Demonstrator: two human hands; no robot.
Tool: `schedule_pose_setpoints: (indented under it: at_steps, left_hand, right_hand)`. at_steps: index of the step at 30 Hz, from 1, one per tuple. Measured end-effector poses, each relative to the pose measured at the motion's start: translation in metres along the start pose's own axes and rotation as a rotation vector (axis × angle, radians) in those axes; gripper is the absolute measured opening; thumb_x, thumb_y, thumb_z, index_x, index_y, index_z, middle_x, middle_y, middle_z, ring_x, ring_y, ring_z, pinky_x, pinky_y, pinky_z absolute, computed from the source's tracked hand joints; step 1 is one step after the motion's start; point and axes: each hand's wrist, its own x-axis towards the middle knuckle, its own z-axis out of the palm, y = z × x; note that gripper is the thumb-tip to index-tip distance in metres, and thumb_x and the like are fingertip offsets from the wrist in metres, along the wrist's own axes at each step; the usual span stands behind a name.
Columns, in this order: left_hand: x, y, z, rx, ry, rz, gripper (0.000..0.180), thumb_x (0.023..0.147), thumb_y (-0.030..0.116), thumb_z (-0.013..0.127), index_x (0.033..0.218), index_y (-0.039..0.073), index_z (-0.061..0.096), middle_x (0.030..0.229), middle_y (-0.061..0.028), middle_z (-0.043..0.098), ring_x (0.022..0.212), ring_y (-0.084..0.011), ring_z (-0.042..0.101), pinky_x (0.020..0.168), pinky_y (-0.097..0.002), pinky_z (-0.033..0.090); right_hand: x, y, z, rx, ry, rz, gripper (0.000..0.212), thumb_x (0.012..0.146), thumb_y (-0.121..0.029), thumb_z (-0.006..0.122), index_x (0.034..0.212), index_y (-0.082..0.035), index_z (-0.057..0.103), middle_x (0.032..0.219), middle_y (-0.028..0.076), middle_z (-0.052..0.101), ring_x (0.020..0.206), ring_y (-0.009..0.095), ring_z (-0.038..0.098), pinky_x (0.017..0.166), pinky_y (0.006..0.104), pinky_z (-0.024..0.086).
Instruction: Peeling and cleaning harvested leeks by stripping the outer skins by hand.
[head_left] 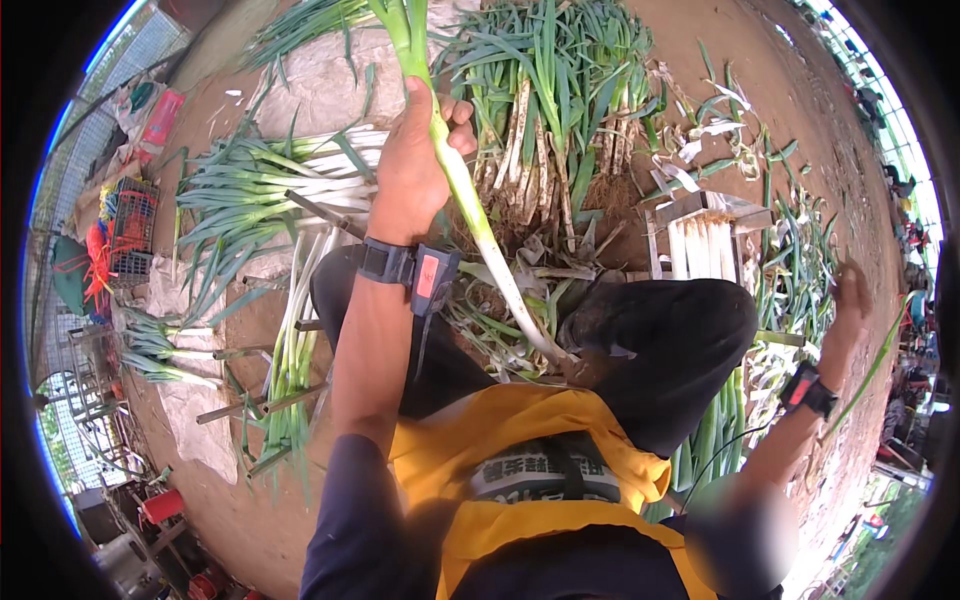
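Observation:
A long green onion slants across my lap, its leaves up at the far side and its white root end down between my knees. My left hand is closed around its pale green stalk, just below where the leaves fork. Out at the far right, my right hand is away from the onion, with its fingers stretched out and nothing seen in them. Close by that hand is a long loose green leaf. Both wrists wear dark bands.
Soil-stained onions with roots stand bundled ahead. Cleaned onions lie on a cloth at the left; others rest across a metal rack. White stalks fill a wooden frame beyond my right knee. Leaf scraps litter the ground at right.

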Motion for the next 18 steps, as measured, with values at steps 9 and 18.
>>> schedule_pose_setpoints:
  at_steps: [9,18]
  left_hand:
    - [0.003,-0.029,0.009,0.011,-0.027,-0.081,0.052,0.097,0.056,0.048,0.085,0.006,0.045,0.083,-0.0077,0.050,0.064,-0.0151,0.043,0.063,-0.0281,0.039]
    - [-0.007,-0.027,0.009,-0.031,-0.003,-0.102,0.049,0.095,0.054,0.055,0.083,0.007,0.047,0.080,-0.0059,0.050,0.060,-0.0133,0.043,0.058,-0.0260,0.038]
  right_hand:
    - [-0.179,-0.102,0.268,0.062,-0.793,-0.316,0.029,0.078,-0.006,0.072,0.106,0.001,0.066,0.088,0.019,0.069,0.071,0.028,0.067,0.065,0.0331,0.053]
    - [-0.197,-0.118,0.328,0.064,-0.821,-0.460,0.010,0.074,-0.003,0.061,0.082,0.001,0.058,0.069,0.023,0.056,0.063,0.042,0.056,0.058,0.0440,0.044]
